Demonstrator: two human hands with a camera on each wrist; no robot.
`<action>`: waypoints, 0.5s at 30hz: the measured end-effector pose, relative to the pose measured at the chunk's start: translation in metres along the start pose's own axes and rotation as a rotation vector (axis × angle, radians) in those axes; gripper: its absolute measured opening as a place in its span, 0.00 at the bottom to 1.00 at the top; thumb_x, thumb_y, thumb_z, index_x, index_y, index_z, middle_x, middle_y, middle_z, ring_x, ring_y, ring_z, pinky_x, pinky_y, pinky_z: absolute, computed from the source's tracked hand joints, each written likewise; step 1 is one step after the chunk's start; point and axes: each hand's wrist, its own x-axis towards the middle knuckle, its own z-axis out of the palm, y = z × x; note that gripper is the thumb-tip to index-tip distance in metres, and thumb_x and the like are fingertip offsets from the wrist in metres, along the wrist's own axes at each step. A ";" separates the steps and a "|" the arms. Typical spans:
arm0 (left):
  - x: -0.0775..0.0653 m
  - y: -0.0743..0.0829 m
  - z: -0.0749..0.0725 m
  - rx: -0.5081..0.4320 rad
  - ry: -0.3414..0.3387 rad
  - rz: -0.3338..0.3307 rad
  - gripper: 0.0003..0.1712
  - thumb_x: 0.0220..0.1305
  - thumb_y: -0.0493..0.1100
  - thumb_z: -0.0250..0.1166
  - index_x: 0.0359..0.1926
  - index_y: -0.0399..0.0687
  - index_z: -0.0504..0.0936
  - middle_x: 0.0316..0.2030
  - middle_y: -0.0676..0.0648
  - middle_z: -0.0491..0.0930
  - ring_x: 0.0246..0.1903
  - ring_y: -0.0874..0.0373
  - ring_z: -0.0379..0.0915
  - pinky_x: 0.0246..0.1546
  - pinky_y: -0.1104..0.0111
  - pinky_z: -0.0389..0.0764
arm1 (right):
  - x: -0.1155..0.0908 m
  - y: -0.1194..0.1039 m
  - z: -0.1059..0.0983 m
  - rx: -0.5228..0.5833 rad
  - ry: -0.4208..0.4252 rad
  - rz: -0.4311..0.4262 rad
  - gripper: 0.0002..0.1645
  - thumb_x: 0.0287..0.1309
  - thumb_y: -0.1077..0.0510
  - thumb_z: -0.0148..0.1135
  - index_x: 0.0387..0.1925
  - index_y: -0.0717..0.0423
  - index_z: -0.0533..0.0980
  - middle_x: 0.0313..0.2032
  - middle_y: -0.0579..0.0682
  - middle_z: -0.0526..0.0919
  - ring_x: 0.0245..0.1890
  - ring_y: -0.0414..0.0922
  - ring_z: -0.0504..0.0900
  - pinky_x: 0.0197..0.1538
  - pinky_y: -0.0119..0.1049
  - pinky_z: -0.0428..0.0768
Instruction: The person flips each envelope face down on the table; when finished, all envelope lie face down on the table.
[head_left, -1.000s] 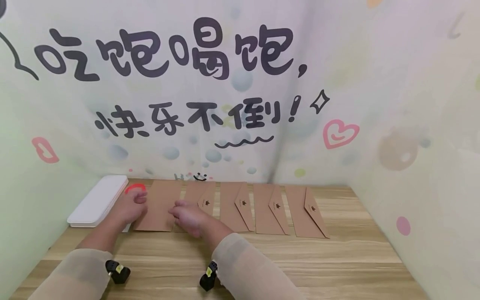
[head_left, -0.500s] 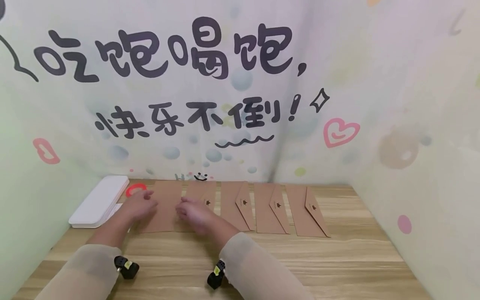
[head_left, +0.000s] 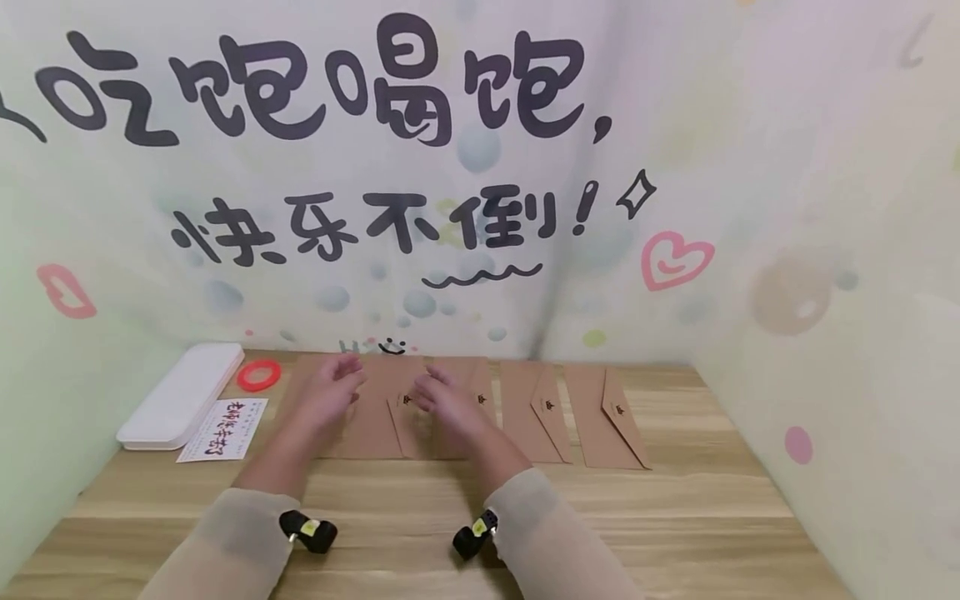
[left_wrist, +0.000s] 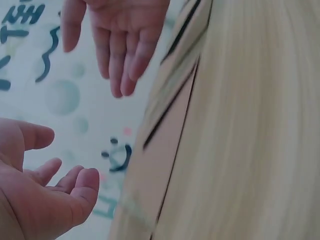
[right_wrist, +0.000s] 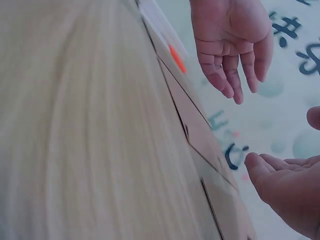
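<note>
Well, a person is holding two bare hands over five flat, brown paper envelopes [head_left: 478, 383] with pointed flaps, which are lying in a row on a streaky light wooden table [head_left: 405, 533]. The left hand [head_left: 327, 397] is hanging over the left end of the row; its fingers are spreading a bit, loose and bent, and they are gripping nothing. The right hand [head_left: 450, 407] is hanging over the third envelope from the left, and it is holding nothing too, its fingers looking loose. A gap is showing between the hands. Over on the left, a round red ring [head_left: 257, 387] is lying near a long white box [head_left: 182, 396]. A white paper card [head_left: 222, 432] with dark red writing is resting just beside that box. Behind everything, a pale wall [head_left: 360, 317] is showing big black writing.
</note>
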 end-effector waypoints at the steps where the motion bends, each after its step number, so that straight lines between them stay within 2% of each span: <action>1: 0.000 0.002 0.005 -0.037 0.004 -0.003 0.37 0.83 0.45 0.53 0.84 0.41 0.54 0.81 0.34 0.59 0.78 0.39 0.62 0.78 0.46 0.70 | 0.001 -0.001 -0.003 -0.002 0.007 -0.008 0.47 0.79 0.45 0.55 0.85 0.62 0.50 0.79 0.66 0.66 0.78 0.64 0.70 0.84 0.57 0.62; 3: 0.002 0.005 0.013 -0.088 0.019 0.002 0.36 0.83 0.43 0.54 0.84 0.41 0.55 0.81 0.35 0.60 0.78 0.40 0.62 0.78 0.47 0.71 | 0.003 -0.001 -0.007 0.018 0.010 -0.019 0.47 0.79 0.46 0.55 0.85 0.64 0.49 0.80 0.66 0.64 0.79 0.63 0.68 0.83 0.56 0.63; 7: 0.004 0.003 0.021 -0.109 0.054 0.004 0.34 0.81 0.41 0.55 0.82 0.40 0.58 0.79 0.34 0.62 0.77 0.41 0.62 0.77 0.48 0.71 | 0.007 0.005 -0.010 0.078 -0.015 -0.030 0.46 0.80 0.50 0.54 0.84 0.68 0.47 0.81 0.69 0.60 0.81 0.63 0.64 0.83 0.56 0.65; 15: -0.001 -0.008 0.016 0.097 0.027 -0.036 0.37 0.80 0.48 0.57 0.83 0.43 0.59 0.82 0.35 0.58 0.82 0.34 0.53 0.83 0.41 0.56 | 0.007 0.014 -0.012 0.194 -0.037 0.009 0.45 0.80 0.52 0.54 0.83 0.69 0.47 0.80 0.74 0.59 0.81 0.68 0.63 0.83 0.59 0.63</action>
